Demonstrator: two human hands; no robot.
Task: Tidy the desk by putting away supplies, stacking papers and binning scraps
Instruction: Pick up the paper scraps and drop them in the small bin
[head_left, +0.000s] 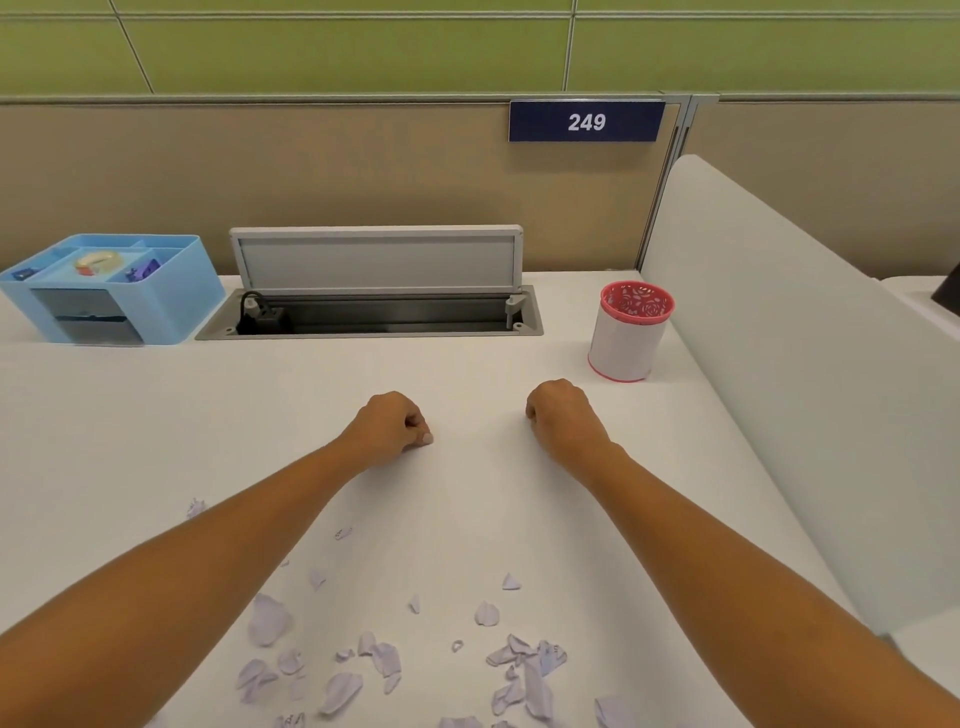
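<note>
**Scraps near the desk edge, both hands knuckled down mid-desk**

Nearest to us, torn paper scraps (384, 660) lie scattered over the white desk (156, 415), thickest between the two forearms, with a few strays further up on the left. Beyond them we see the left hand (387, 428) and the right hand (563, 418) resting on the desk, apart from each other, fingers curled under. A pale speck shows at the left hand's fingertips, but we cannot tell whether it is a scrap or a nail. Nor can we tell whether the right hand holds anything.

Just past the right hand stands a white bin (626, 338) with a pink lattice rim, upright, beside the white side panel (779, 364). At the far left sits a blue organiser (171, 301) with a tape roll (96, 262) in its top tray. Between them the cable hatch (374, 312) is open, lid raised. On the partition behind hangs a plate (586, 122) reading 249.
</note>
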